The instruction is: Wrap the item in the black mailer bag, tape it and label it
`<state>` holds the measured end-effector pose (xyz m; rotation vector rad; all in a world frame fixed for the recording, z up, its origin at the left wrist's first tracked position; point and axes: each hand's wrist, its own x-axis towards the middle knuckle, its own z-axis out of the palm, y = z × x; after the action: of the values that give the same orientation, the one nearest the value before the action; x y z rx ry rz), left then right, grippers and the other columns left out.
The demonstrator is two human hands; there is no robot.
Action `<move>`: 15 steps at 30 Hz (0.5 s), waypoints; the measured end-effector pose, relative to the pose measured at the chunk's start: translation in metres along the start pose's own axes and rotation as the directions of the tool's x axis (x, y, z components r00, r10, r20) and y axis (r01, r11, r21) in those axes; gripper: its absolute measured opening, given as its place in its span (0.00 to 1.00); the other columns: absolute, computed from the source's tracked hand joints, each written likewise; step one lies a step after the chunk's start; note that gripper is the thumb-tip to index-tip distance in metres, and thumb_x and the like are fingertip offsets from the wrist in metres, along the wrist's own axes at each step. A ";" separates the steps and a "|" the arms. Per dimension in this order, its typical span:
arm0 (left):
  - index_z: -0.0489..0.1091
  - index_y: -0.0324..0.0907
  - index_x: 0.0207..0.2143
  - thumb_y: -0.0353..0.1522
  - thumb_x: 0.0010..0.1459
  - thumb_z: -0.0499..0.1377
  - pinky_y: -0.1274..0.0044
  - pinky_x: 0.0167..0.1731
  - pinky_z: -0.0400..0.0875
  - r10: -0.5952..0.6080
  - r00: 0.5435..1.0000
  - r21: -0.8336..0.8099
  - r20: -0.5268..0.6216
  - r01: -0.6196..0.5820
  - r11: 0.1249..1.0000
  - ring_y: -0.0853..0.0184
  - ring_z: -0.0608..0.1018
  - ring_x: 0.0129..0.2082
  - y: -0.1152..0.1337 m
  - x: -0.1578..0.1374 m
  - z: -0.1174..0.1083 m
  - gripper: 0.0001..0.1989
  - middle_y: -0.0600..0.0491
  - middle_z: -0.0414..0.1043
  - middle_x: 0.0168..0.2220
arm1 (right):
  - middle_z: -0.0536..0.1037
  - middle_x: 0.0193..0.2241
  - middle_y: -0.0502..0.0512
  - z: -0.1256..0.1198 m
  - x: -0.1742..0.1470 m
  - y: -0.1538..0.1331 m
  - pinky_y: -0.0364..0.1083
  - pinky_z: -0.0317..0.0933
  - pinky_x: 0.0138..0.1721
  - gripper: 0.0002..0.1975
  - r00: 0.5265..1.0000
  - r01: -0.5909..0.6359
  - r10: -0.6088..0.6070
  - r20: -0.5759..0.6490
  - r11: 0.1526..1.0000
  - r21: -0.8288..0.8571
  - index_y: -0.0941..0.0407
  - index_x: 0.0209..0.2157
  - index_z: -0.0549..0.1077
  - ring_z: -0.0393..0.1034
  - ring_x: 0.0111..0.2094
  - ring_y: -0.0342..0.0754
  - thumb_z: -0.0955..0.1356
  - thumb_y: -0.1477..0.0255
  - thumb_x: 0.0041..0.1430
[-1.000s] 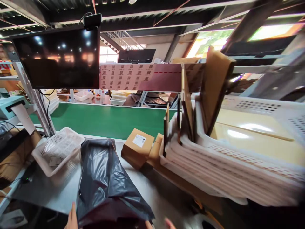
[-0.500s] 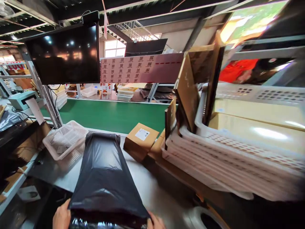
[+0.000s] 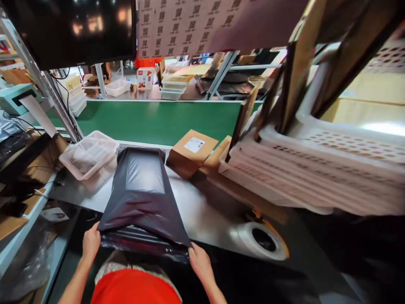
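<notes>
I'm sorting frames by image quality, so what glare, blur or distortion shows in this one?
Head view: the stacked white crates on the right are smeared by blur and bent by wide-angle stretch; ceiling lights reflect as glare spots on the dark monitor; a soft sheen lies on the black poly bag, gripped sharply in focus by the left hand and right hand.

White perforated basket (image 3: 90,154) at bench (image 3: 209,211) left; labelled cardboard box (image 3: 191,152) near green conveyor (image 3: 152,120); stacked white trays (image 3: 303,169) right; tape roll (image 3: 262,240) at bench edge.
</notes>
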<state>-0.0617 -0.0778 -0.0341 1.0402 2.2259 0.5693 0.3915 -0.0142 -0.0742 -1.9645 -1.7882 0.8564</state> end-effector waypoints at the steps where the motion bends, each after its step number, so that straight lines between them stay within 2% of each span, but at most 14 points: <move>1: 0.76 0.36 0.57 0.26 0.63 0.52 0.65 0.56 0.71 -0.020 0.999 -0.116 0.027 0.023 0.993 0.51 0.81 0.52 -0.002 0.003 0.001 0.23 0.37 0.81 0.51 | 0.83 0.27 0.60 -0.001 -0.003 -0.002 0.51 0.73 0.34 0.20 1.000 0.003 -0.003 0.014 1.000 -0.002 0.50 0.26 0.77 0.82 0.33 0.59 0.56 0.69 0.60; 4: 0.78 0.37 0.52 0.35 0.60 0.60 0.66 0.49 0.77 -0.037 0.982 -0.345 0.187 0.101 0.933 0.53 0.82 0.50 -0.014 0.007 0.004 0.20 0.41 0.82 0.48 | 0.81 0.25 0.62 -0.012 -0.016 -0.017 0.59 0.72 0.35 0.15 0.999 -0.040 0.041 0.012 0.995 -0.087 0.50 0.25 0.75 0.81 0.32 0.65 0.61 0.63 0.60; 6: 0.78 0.37 0.46 0.43 0.55 0.65 0.67 0.41 0.79 -0.027 0.946 -0.430 0.324 0.172 0.886 0.53 0.84 0.43 -0.025 0.005 0.004 0.22 0.42 0.84 0.43 | 0.81 0.32 0.69 -0.020 -0.025 -0.039 0.68 0.70 0.37 0.13 0.996 -0.056 0.042 -0.073 0.978 -0.201 0.52 0.33 0.76 0.80 0.35 0.72 0.62 0.63 0.58; 7: 0.78 0.37 0.43 0.47 0.52 0.67 0.68 0.39 0.80 -0.014 0.921 -0.470 0.389 0.212 0.857 0.54 0.85 0.41 -0.031 0.003 0.004 0.24 0.42 0.84 0.40 | 0.81 0.37 0.73 -0.020 -0.029 -0.056 0.72 0.68 0.39 0.15 0.996 -0.005 -0.018 -0.092 0.970 -0.243 0.54 0.38 0.77 0.79 0.39 0.75 0.62 0.64 0.59; 9: 0.78 0.36 0.39 0.52 0.47 0.69 0.68 0.39 0.79 0.025 0.875 -0.534 0.484 0.272 0.801 0.55 0.85 0.39 -0.042 -0.002 0.003 0.29 0.42 0.84 0.39 | 0.79 0.45 0.77 -0.008 -0.035 -0.102 0.73 0.67 0.46 0.20 0.972 0.220 -0.233 -0.019 0.940 -0.259 0.58 0.48 0.76 0.77 0.46 0.74 0.60 0.67 0.63; 11: 0.78 0.37 0.39 0.55 0.45 0.69 0.69 0.41 0.79 0.078 0.836 -0.580 0.542 0.306 0.755 0.55 0.85 0.41 -0.049 -0.006 0.002 0.31 0.42 0.84 0.40 | 0.81 0.46 0.65 0.025 -0.037 -0.156 0.59 0.71 0.51 0.17 0.886 0.453 -0.426 0.181 0.879 -0.148 0.55 0.50 0.78 0.78 0.48 0.62 0.61 0.67 0.67; 13: 0.78 0.37 0.40 0.56 0.45 0.70 0.69 0.42 0.78 0.132 0.801 -0.606 0.584 0.323 0.727 0.55 0.85 0.42 -0.052 -0.006 0.001 0.33 0.42 0.84 0.41 | 0.83 0.42 0.55 0.070 -0.035 -0.207 0.48 0.72 0.48 0.14 0.766 0.585 -0.541 0.347 0.810 -0.030 0.52 0.48 0.80 0.79 0.44 0.53 0.65 0.69 0.67; 15: 0.79 0.37 0.40 0.55 0.45 0.70 0.68 0.44 0.78 0.190 0.768 -0.621 0.612 0.317 0.716 0.54 0.84 0.42 -0.051 -0.005 -0.002 0.32 0.42 0.84 0.41 | 0.82 0.44 0.55 0.115 -0.029 -0.246 0.45 0.71 0.48 0.15 0.663 0.659 -0.612 0.431 0.751 0.052 0.51 0.51 0.80 0.77 0.45 0.51 0.69 0.71 0.64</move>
<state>-0.0877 -0.1124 -0.0620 0.5926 1.2358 0.7924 0.1287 -0.0238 -0.0024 -1.0553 -2.5866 0.9805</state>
